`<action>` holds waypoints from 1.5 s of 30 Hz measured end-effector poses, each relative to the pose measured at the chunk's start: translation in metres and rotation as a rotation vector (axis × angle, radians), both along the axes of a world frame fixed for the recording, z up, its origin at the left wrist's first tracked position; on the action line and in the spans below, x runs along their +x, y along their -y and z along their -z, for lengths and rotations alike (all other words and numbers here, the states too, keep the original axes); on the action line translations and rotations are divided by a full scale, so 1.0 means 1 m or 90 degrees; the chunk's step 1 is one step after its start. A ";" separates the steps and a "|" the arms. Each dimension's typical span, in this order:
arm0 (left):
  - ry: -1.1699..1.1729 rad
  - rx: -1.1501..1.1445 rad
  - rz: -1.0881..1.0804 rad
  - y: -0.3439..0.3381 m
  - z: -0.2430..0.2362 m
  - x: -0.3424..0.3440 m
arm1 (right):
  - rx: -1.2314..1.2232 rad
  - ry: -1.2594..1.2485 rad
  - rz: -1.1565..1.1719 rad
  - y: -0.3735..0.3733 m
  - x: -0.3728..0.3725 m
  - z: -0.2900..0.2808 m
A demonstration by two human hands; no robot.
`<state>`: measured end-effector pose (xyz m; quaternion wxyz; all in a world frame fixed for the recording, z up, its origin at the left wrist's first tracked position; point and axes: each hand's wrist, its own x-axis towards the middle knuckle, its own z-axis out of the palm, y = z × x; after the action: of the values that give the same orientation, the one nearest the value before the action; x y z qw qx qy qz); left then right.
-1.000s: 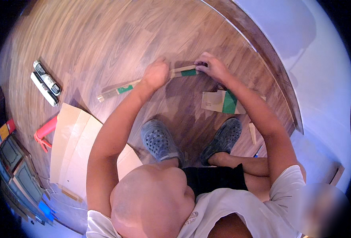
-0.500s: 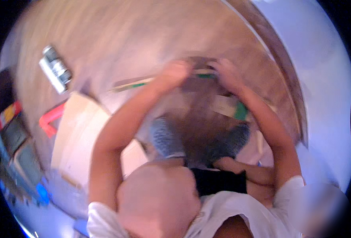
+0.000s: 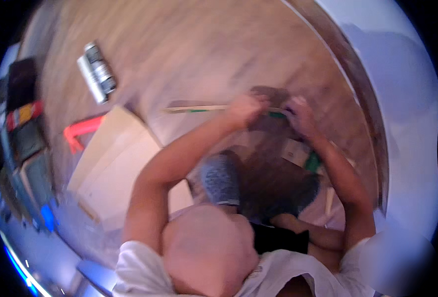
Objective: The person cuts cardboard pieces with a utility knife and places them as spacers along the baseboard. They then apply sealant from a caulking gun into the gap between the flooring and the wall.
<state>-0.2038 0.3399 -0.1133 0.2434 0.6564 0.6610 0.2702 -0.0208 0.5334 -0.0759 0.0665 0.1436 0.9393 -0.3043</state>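
Observation:
A thin, light wood-coloured strip with green patches (image 3: pixel 194 108) is seen nearly edge-on in front of me, running left to right. My left hand (image 3: pixel 250 110) is closed around it near its right part. At its right end, the fingers of my right hand (image 3: pixel 300 116) are bent and pinch it; blur softens their outline. A pale piece (image 3: pixel 295 152) with green beside it lies on the floor below my right hand, partly in shadow. Which kind of thing the strip is, I cannot make out.
Pale flat boards (image 3: pixel 125 158) lie on the left. Beside them are a red-orange angled tool or frame (image 3: pixel 83 129) and a dark can (image 3: pixel 100 69) lying against a white tube (image 3: pixel 91 79). Dark boxes (image 3: pixel 28 138) stand far left. A white wall (image 3: pixel 402 109) curves along the right.
The whole view has shifted, so hands and floor things appear further right. The strip looks more level now. Both hands keep hold of it.

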 end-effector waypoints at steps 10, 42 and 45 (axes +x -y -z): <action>-0.169 0.099 0.041 0.027 -0.007 -0.013 | 0.224 -0.268 -0.190 0.014 0.002 0.023; -0.055 0.125 -0.081 0.067 0.010 -0.019 | -0.144 -0.118 0.167 0.019 0.004 0.043; -0.111 0.064 -0.118 0.074 -0.014 -0.035 | -0.133 -0.092 0.188 0.023 0.005 0.044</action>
<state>-0.2385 0.2657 -0.0993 0.1264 0.6250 0.7229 0.2662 -0.0158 0.5099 -0.1199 -0.0317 0.2503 0.8736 -0.4161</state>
